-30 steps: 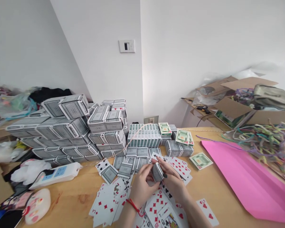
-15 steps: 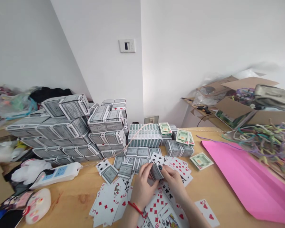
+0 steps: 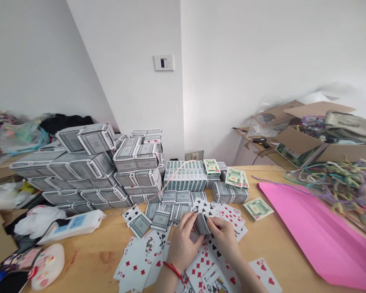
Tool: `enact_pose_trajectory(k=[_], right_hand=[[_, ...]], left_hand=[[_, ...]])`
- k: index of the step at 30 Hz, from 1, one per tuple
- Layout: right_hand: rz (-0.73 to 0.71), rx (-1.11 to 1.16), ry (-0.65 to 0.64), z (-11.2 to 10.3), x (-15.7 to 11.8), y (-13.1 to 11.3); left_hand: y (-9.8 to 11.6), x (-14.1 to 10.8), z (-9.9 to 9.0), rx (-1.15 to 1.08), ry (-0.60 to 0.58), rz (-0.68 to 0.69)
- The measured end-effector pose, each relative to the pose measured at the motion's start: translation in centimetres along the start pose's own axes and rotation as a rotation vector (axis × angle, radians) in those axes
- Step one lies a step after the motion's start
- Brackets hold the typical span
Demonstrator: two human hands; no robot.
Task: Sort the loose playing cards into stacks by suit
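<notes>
Between my two hands is a folded playing card (image 3: 202, 224), its grey patterned back facing up. My left hand (image 3: 185, 238), a red cord round its wrist, grips the card's left side with fingers closed. On the right side, my right hand (image 3: 222, 232) pinches the card's edge. Loose face-up cards (image 3: 136, 260) lie spread under and around both hands. Just beyond them are several folded cards (image 3: 161, 219) with grey backs. Further back, blocks built of folded cards (image 3: 88, 165) are stacked high on the left.
A row of card boxes (image 3: 185, 176) stands behind the loose cards, with a green card box (image 3: 258, 208) to the right. Pink paper (image 3: 320, 240) covers the right side, near tangled yarn (image 3: 338, 191). A white power strip (image 3: 75, 227) and a phone (image 3: 14, 281) lie left.
My right fingers have shifted slightly down along the folded card's right edge. More of its patterned back shows. The view has tilted slightly upward.
</notes>
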State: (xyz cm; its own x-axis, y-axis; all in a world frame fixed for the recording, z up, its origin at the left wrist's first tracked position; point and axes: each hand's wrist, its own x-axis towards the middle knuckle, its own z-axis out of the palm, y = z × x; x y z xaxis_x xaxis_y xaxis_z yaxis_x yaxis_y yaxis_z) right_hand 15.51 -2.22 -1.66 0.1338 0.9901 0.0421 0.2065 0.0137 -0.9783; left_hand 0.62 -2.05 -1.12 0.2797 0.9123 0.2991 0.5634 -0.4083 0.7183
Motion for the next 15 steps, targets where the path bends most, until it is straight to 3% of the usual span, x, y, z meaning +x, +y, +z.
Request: enact_pose_trajectory(k=[6,15], right_hand=[[-0.056,-0.064,-0.032,0.1,-0.3,0.2],[-0.134,-0.181,-0.015,1.0,-0.7,0.9]], left_hand=[[-0.6,0.0,0.4,0.085,-0.03,0.022],[-0.6,0.3,0.4,0.006,0.002,-0.014]])
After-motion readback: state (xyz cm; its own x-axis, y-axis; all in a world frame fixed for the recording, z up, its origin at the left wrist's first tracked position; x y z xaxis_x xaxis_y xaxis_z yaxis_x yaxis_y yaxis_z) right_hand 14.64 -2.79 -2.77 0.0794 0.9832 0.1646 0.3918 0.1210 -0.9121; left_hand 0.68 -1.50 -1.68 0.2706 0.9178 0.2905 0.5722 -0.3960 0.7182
